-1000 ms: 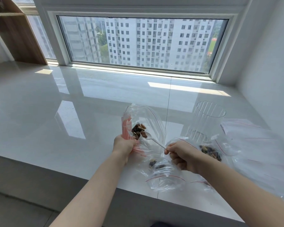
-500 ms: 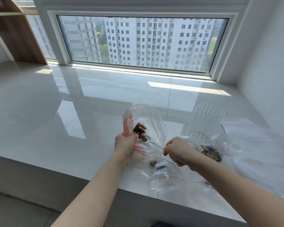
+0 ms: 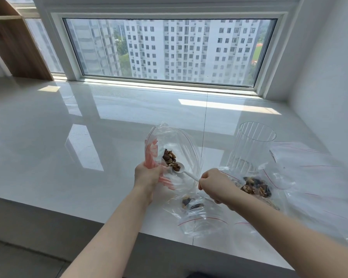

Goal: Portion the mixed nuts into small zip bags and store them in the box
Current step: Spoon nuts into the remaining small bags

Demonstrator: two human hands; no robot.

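One open zip bag point(image 3: 175, 145) is gripped by the left hand point(image 3: 148, 174) at frame centre; nuts point(image 3: 170, 159) are carried inside on one white spoon point(image 3: 182, 171), pinched by the right hand point(image 3: 215, 182). Two bags with nuts point(image 3: 256, 186) are counted at lower right.

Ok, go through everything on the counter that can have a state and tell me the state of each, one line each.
Large zip bag: mouth open, held up by the left hand.
White spoon: loaded with mixed nuts, inside the large bag, held by the right hand.
Small zip bag: lying down, few nuts inside.
Bag at right: holds nuts.
Clear ribbed container: upright, lidless, looks empty.
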